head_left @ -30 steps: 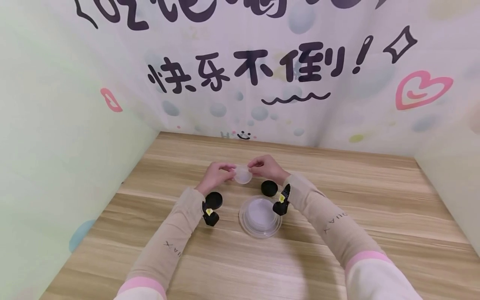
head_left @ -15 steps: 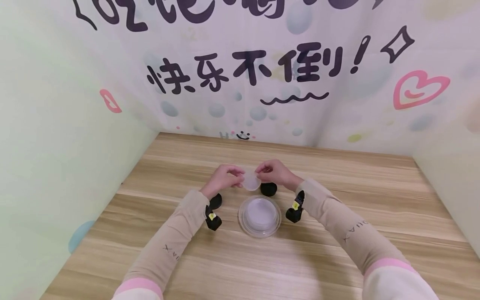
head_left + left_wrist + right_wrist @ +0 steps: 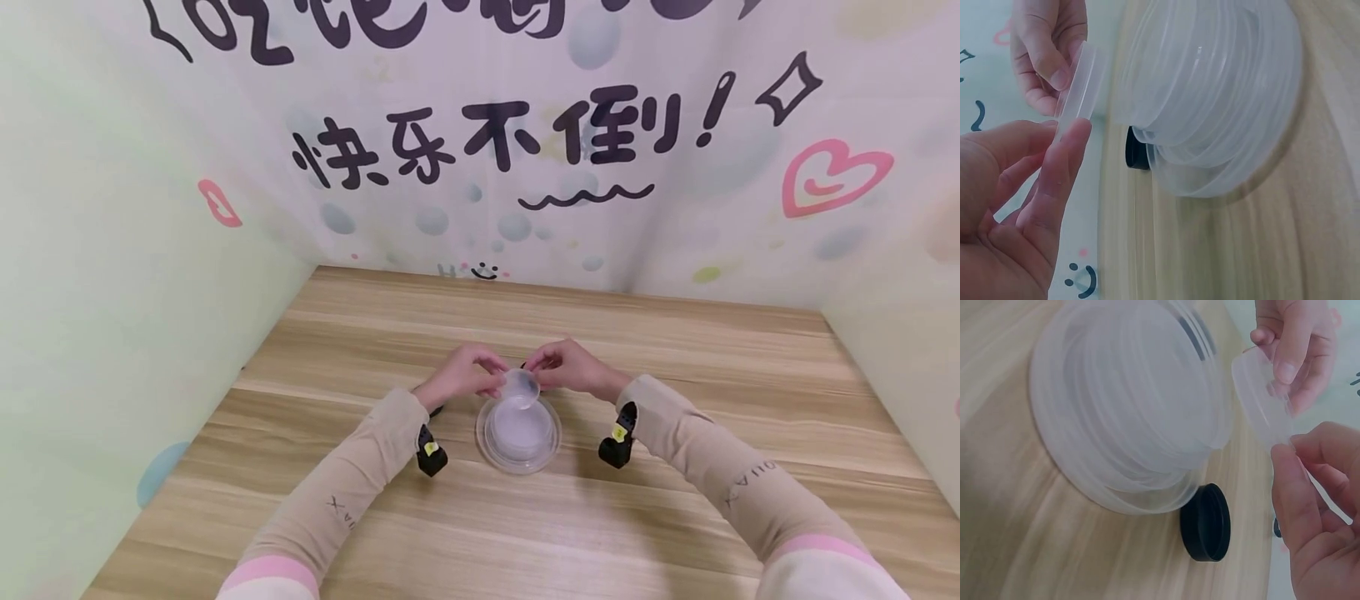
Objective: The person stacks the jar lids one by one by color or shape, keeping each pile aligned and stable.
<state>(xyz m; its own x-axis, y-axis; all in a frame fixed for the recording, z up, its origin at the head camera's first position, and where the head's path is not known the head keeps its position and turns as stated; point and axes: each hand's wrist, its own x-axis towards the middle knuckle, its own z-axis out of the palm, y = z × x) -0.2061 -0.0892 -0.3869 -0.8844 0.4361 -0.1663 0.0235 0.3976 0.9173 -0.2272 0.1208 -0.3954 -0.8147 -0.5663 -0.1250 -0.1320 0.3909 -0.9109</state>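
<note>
Both hands pinch a small translucent round lid (image 3: 520,389) by opposite edges. The left hand (image 3: 468,372) grips its left side between thumb and fingers. From the right, the right hand (image 3: 572,367) pinches the other edge. In the left wrist view the lid (image 3: 1080,84) appears nearly edge-on, held in the air. Below and nearer the body, a stack of clear round lids (image 3: 522,437) sits on the table, the widest at the bottom. The held lid overlaps the stack's far edge in the head view; whether they touch cannot be told there, but the right wrist view shows a gap.
A black round cap (image 3: 1205,523) lies beside the stack, mostly hidden in the head view. Another dark object (image 3: 437,410) is largely covered by the left wrist. The wooden table (image 3: 360,317) ends at a printed cloth wall (image 3: 480,217) behind.
Both hands have brought the small lid toward the body and slightly right, from beyond the stack to over its far edge. The black caps have become mostly covered by the hands.
</note>
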